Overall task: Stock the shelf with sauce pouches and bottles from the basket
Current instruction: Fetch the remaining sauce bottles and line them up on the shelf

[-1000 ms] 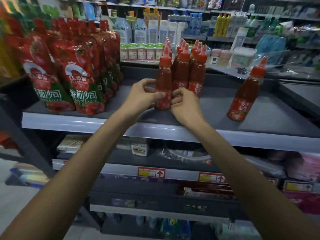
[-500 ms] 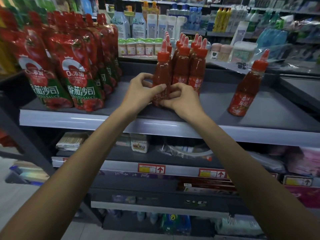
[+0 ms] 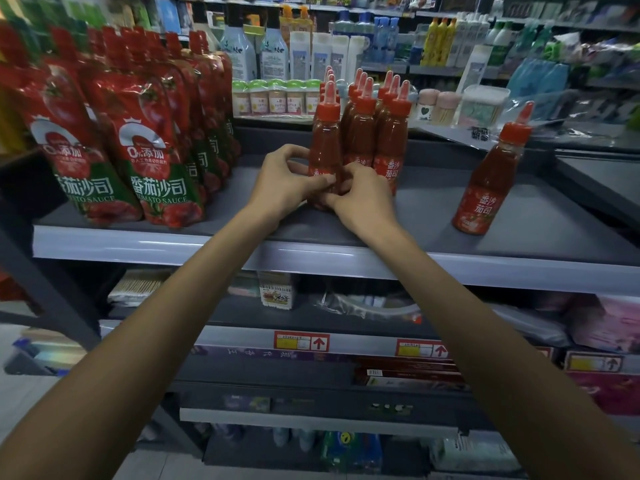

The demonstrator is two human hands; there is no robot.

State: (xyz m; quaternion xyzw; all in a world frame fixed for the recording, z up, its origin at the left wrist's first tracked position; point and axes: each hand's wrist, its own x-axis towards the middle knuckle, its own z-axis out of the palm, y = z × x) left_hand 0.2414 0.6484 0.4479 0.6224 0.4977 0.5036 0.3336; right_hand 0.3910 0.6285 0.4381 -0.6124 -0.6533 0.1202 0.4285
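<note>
The shelf [image 3: 433,209] looks like matt grey painted metal; its front edge strip [image 3: 138,245] is smoother, with a faint sheen. The sauce pouches [image 3: 152,161] are glossy red film, crinkled, catching highlights. The front bottle [image 3: 325,143], the bottles [image 3: 363,133] behind it and the lone bottle [image 3: 488,181] are smooth translucent plastic, with red plastic caps [image 3: 328,110] and glossy printed labels [image 3: 391,171].

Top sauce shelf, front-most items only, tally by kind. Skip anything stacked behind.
Pouches: 2
Bottles: 4, counting the held bottle and the lone bottle
Total: 6
</note>
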